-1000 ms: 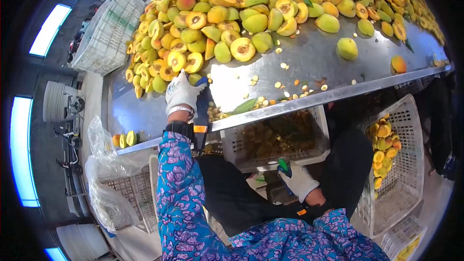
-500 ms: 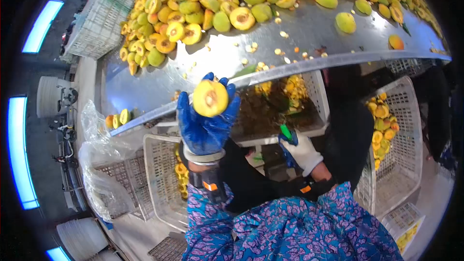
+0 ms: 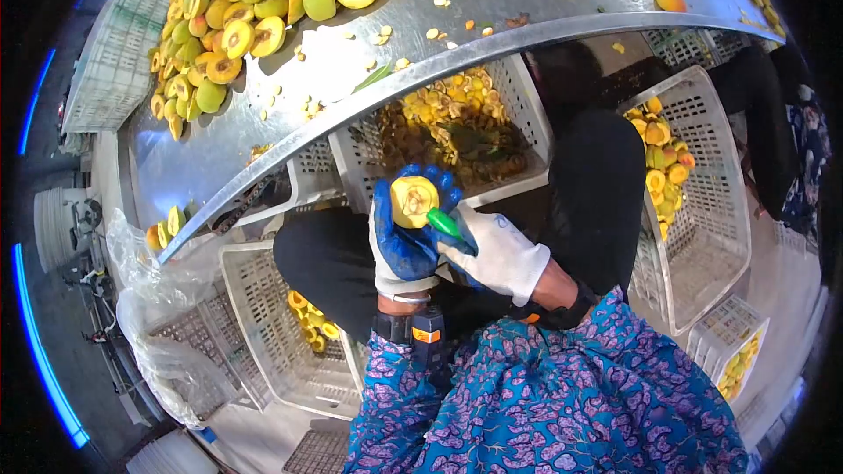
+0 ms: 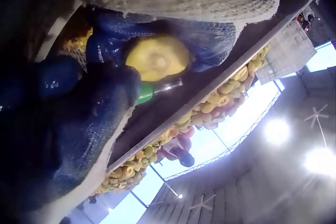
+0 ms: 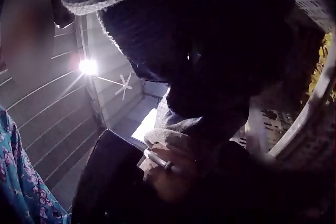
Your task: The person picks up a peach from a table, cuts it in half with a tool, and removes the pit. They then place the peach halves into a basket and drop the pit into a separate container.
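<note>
In the head view my left hand (image 3: 399, 254), in a blue-coated white glove, cups a halved yellow peach (image 3: 413, 200) with its cut face up and the pit area showing. My right hand (image 3: 502, 256), gloved alike, grips a green-handled tool (image 3: 444, 223) against the right edge of the peach half. In the left wrist view the tool's thin metal end (image 4: 169, 85) lies beside the peach half (image 4: 157, 58), which the left fingers surround. The right wrist view is dark, and the right hand's grip is hidden there.
A metal table (image 3: 325, 61) bears a heap of peach halves (image 3: 255, 0). Below its edge stands a crate (image 3: 518, 180) of scraps and leaves. Crates with peach halves stand at right (image 3: 702, 272) and left (image 3: 263, 342), near plastic sheeting (image 3: 145, 298).
My left hand has taken a peach half from the heap's edge and brought it down over the lap. My right hand has risen with the green-handled tool to meet it.
</note>
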The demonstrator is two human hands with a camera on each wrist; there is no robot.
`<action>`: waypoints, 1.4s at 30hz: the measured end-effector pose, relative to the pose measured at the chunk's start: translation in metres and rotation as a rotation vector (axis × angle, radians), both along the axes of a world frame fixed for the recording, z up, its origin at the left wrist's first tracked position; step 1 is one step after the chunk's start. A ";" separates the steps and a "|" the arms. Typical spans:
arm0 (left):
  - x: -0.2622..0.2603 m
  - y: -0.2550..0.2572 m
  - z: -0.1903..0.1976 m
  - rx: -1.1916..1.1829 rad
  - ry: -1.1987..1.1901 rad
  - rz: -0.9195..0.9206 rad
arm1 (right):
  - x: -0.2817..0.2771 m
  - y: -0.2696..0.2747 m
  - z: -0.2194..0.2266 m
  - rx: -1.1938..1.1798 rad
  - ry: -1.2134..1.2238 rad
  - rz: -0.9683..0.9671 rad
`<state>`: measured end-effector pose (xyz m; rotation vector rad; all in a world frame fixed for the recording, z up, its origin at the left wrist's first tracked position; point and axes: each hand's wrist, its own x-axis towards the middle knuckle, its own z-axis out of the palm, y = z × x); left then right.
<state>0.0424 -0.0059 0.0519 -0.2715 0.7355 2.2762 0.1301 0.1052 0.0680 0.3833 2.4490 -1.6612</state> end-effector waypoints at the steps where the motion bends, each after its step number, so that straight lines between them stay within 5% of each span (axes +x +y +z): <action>1: 0.001 -0.001 -0.001 -0.001 -0.018 -0.006 | 0.001 -0.001 -0.001 -0.002 -0.007 0.003; 14: 0.000 -0.004 -0.003 -0.101 0.103 -0.013 | -0.002 -0.007 0.000 -0.007 -0.071 0.079; 21: -0.008 -0.003 -0.021 -0.062 -0.090 0.028 | -0.004 -0.019 -0.013 -0.084 -0.135 0.045; 24: -0.007 -0.005 -0.024 -0.321 0.061 0.019 | -0.003 -0.018 -0.018 -0.158 -0.073 0.038; 27: -0.008 -0.011 -0.021 -0.367 0.123 -0.136 | 0.000 -0.011 -0.024 -0.621 -0.136 0.066; 29: -0.012 -0.012 -0.018 -0.417 0.135 -0.244 | 0.000 0.001 -0.011 -0.892 -0.441 0.026; 31: -0.010 -0.011 -0.018 -0.431 0.191 -0.239 | 0.004 0.003 -0.004 -1.180 -0.650 -0.059; 34: -0.007 -0.007 -0.017 -0.448 0.241 -0.185 | 0.008 0.006 0.003 -1.429 -0.648 -0.058; 35: -0.005 -0.008 -0.016 -0.493 0.257 -0.163 | 0.008 0.006 0.005 -1.438 -0.647 -0.066; 39: -0.006 -0.011 -0.014 -0.584 0.330 -0.197 | 0.011 -0.018 -0.024 -0.813 -0.219 0.023; 42: -0.010 -0.008 -0.012 -0.508 0.262 -0.286 | 0.010 -0.004 -0.005 -1.033 -0.551 -0.029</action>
